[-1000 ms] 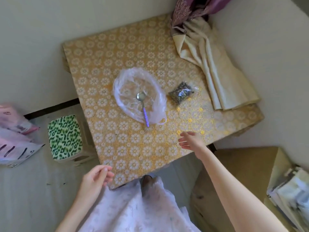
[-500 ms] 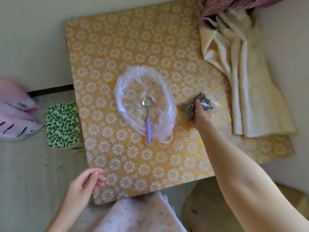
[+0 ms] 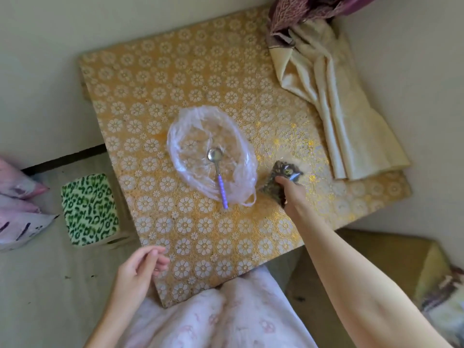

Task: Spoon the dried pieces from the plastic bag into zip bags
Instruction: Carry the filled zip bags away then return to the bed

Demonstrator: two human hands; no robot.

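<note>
My right hand (image 3: pixel 292 197) has reached out and now grips the filled zip bag (image 3: pixel 278 183), at three o'clock of the emptied plastic bag (image 3: pixel 211 151); left hand (image 3: pixel 140 270) relaxed, idle. Filling looks finished.

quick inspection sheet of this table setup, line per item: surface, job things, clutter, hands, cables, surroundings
surface: table under a gold floral cloth, set against a wall.
job's things: clear plastic bag lies open mid-table and looks nearly empty; spoon with a purple handle rests in it; small zip bag of dark dried pieces lies to its right.
clutter: cream fabric and purple fabric heaped at the far right corner.
hands: right hand grips the zip bag; left hand hangs loosely curled off the near edge, holding nothing.
cables: nothing seen.
surroundings: green leopard-print stool on the left, pink bags beyond it, cardboard box on the right.
</note>
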